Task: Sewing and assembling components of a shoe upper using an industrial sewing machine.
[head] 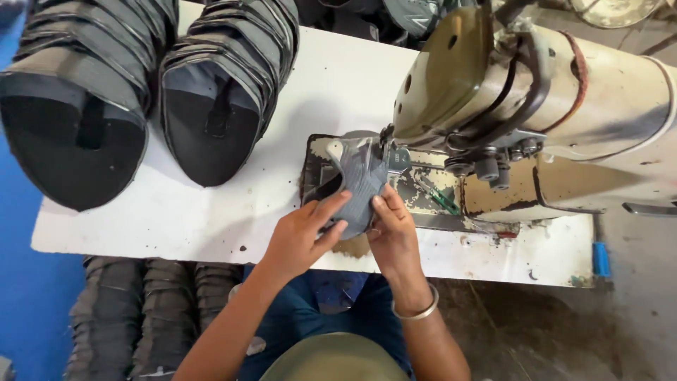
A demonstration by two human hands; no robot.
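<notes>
The needle is hidden behind the sewing machine head (451, 77). At ten o'clock the left stack of grey pieces (77, 92) runs off the top and left edges — its height cannot be told. The grey fabric piece (360, 180) hides its lower edge under the left hand (300, 236) and right hand (391, 236) — neither grip shows fully.

The white desk (296, 106) (chipped and stained along its near edge) carries a sewing machine (536, 113) just beyond the grip of both hands, and two stacks of grey shoe pieces (148, 92) far left of it.
</notes>
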